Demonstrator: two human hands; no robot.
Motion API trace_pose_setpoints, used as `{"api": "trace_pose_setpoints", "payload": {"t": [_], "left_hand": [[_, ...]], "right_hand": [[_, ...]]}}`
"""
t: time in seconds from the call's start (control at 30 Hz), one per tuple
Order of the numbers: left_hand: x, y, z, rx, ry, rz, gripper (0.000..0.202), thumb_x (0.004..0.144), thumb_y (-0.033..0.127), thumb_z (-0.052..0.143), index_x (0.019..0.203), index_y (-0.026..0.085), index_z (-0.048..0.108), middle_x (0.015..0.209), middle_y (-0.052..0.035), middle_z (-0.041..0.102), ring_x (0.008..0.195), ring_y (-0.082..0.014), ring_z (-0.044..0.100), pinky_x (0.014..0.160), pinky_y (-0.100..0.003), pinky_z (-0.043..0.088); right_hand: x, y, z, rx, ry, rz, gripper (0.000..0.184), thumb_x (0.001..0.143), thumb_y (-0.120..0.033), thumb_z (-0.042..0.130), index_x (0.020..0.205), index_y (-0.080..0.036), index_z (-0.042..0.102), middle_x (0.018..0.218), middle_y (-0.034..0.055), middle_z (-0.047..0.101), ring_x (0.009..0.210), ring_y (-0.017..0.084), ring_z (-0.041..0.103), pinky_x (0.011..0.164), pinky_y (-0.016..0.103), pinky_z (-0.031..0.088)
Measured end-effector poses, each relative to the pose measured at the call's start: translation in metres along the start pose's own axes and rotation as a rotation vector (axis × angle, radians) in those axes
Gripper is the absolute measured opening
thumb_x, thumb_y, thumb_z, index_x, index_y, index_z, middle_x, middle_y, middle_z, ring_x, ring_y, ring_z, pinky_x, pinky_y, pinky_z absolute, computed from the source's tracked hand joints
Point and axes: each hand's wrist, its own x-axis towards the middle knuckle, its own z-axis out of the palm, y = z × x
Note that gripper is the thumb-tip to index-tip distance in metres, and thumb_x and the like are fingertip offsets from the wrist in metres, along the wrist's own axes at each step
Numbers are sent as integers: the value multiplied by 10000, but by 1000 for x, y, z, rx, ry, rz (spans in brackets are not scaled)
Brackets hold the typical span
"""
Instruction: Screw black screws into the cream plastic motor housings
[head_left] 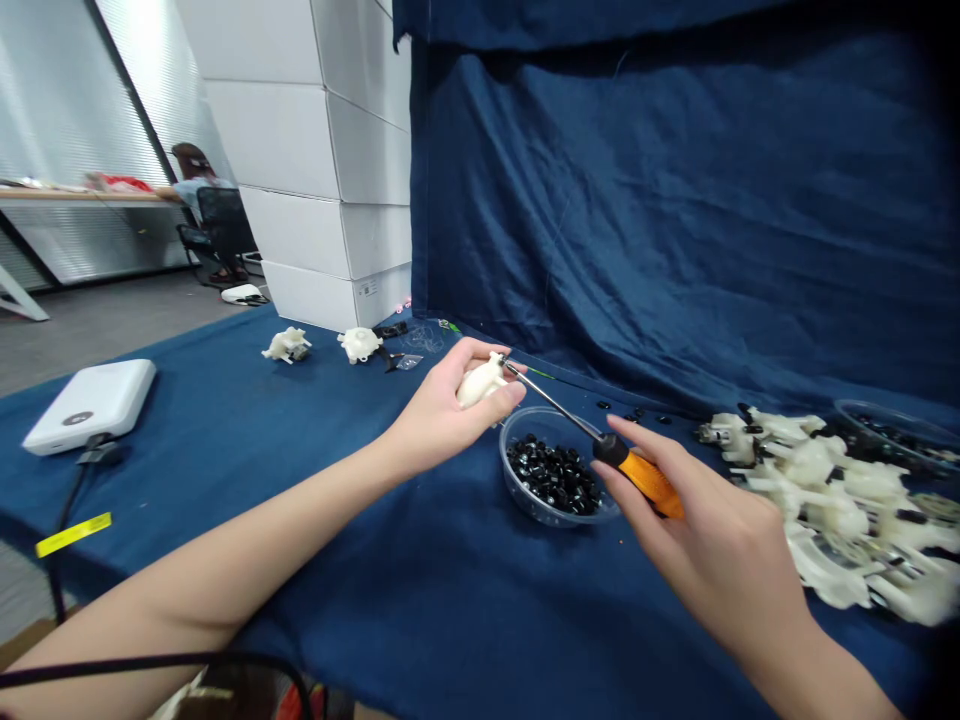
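My left hand (442, 410) is closed around a small white plastic part (480, 382), its fingers on the far side and the thumb along the near side. Between the fingers and thumb of my right hand (709, 535) is a screwdriver (649, 478) with an orange and black handle. The screwdriver's metal shaft slants up to the left, and its tip meets the upper end of the white part. Below the shaft stands a clear round bowl (517, 490) holding many small black pieces (555, 475).
A pile of white plastic parts (840, 490) lies at the right, with another clear tub (892, 425) behind it. Two more white parts (360, 344) sit at the back left. A white power bank (94, 405) with a cable is farther left. Stacked white boxes (300, 140) stand behind.
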Motion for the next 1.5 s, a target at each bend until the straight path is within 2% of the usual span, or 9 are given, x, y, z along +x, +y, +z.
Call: {"api": "trace_pose_setpoints", "payload": {"t": [0.23, 0.37, 0.5, 0.63, 0.83, 0.93, 1.13, 1.23, 1.5], "left_hand": [[-2, -17, 0, 105, -160, -18, 627, 1043, 533, 672, 1543, 196, 500, 1253, -106, 733, 993, -193, 695, 915, -373, 571], [-3, -21, -2, 69, -224, 60, 626, 1057, 485, 668, 1569, 193, 457, 1269, -107, 714, 995, -183, 688, 918, -356, 573], [-3, -20, -5, 56, -267, 113, 641, 1045, 476, 693, 1582, 216, 459, 1274, -100, 714, 974, -173, 685, 893, -333, 569], [0, -18, -7, 72, -199, 84, 597, 1038, 518, 685, 1521, 197, 542, 1216, -91, 726, 948, -169, 665, 890, -333, 560], [1, -14, -3, 56, -109, -32, 654, 988, 587, 713, 1486, 185, 577, 1205, -103, 739, 897, -177, 662, 754, -298, 569], [1, -16, -3, 79, -110, -24, 654, 1002, 574, 700, 1505, 182, 553, 1217, -103, 734, 929, -177, 666, 828, -317, 575], [0, -17, -8, 98, -175, 115, 627, 1048, 508, 667, 1567, 204, 489, 1262, -102, 704, 997, -183, 674, 918, -341, 562], [-1, -15, -9, 108, -197, 152, 628, 1050, 487, 675, 1568, 184, 491, 1255, -105, 705, 982, -179, 676, 908, -340, 561], [0, -6, -7, 101, -82, 31, 630, 1014, 540, 705, 1515, 185, 566, 1211, -100, 757, 973, -191, 693, 876, -330, 586]], "right_hand": [[1, 14, -4, 352, -118, 161, 368, 1059, -380, 695, 1375, -202, 758, 1127, 67, 825, 892, 201, 786, 793, 299, 596], [15, 19, -23, 798, -555, 734, 433, 964, -639, 729, 978, -216, 822, 729, 18, 717, 507, 122, 563, 464, 249, 446], [23, 22, -34, 1186, -862, 902, 504, 953, -655, 736, 820, -172, 682, 683, -21, 638, 398, 5, 305, 425, 193, 290], [17, 18, -23, 1053, -629, 892, 496, 822, -550, 905, 1124, -232, 673, 838, -15, 732, 485, 77, 529, 464, 218, 421], [0, 12, 1, 86, 2, 86, 303, 1061, -294, 690, 1348, -231, 762, 1116, 61, 836, 893, 207, 790, 771, 324, 550], [0, 11, 1, 158, -49, 88, 322, 1080, -306, 653, 1366, -218, 771, 1049, 58, 833, 766, 170, 752, 681, 299, 528], [17, 11, -16, 1109, -659, 914, 502, 985, -657, 683, 960, -162, 768, 734, 16, 645, 450, 52, 350, 405, 217, 246], [22, 12, -20, 1372, -785, 1022, 477, 932, -642, 762, 1045, -183, 696, 809, -10, 639, 444, 4, 261, 406, 176, 181], [2, 7, 1, 182, -46, 213, 289, 1047, -355, 709, 1304, -237, 768, 1118, 70, 831, 916, 219, 785, 759, 318, 563]]}}
